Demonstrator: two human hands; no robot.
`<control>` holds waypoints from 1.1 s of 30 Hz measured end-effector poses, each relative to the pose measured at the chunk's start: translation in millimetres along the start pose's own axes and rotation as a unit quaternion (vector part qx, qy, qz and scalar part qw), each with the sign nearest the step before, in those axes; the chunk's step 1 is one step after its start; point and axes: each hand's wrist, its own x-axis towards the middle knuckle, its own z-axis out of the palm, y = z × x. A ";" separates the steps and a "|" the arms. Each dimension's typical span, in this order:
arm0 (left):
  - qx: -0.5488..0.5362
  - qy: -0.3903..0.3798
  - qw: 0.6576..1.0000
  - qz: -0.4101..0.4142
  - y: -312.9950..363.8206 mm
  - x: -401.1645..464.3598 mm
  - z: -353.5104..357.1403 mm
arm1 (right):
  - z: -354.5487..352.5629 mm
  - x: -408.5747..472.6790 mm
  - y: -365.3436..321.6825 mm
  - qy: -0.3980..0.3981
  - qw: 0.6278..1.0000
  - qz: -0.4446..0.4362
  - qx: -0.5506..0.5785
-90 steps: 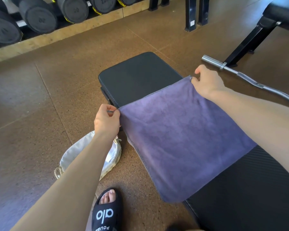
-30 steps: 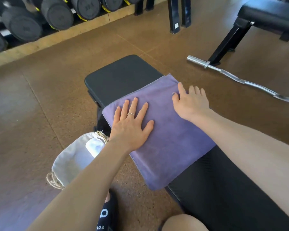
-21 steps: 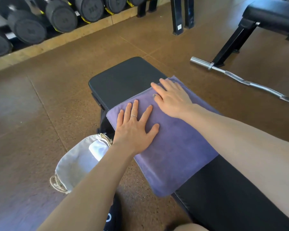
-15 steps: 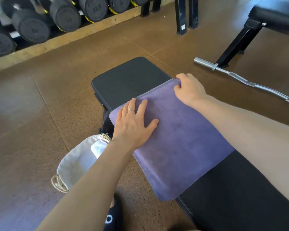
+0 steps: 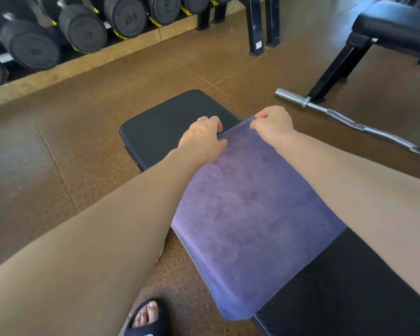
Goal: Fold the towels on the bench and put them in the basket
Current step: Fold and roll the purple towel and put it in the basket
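A purple towel (image 5: 247,214), folded into a strip, lies across the black padded bench (image 5: 170,122), its near end hanging over the bench's left side. My left hand (image 5: 203,138) grips the towel's far edge at its left corner, fingers curled over it. My right hand (image 5: 273,124) pinches the far right corner of the same edge. The white drawstring basket seen earlier on the floor is hidden behind my left forearm.
A chrome curl bar (image 5: 344,120) lies on the brown floor to the right. A second black bench (image 5: 383,27) stands at the far right. Dumbbells (image 5: 83,27) line a rack at the back left. My sandalled foot (image 5: 144,318) is below.
Both hands lay flat on the towel a second ago. They have slid to its far edge and now grip its two far corners. The view has shifted, hiding the basket.
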 end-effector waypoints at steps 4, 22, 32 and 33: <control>-0.022 -0.001 1.000 0.007 6.3 17.5 7.9 | -4.4 5.5 -1.0 -0.032 0.999 -0.005 0.007; -0.052 0.033 0.998 0.027 0.9 20.1 11.0 | -6.7 6.1 -7.1 -0.074 0.986 0.011 0.147; -0.101 0.022 0.994 0.039 11.7 -14.1 2.2 | -15.1 -23.3 -2.1 -0.101 0.990 -0.103 0.001; -0.105 0.027 0.993 0.050 14.4 -18.5 1.1 | -16.7 -27.2 -0.9 -0.107 0.988 -0.110 0.000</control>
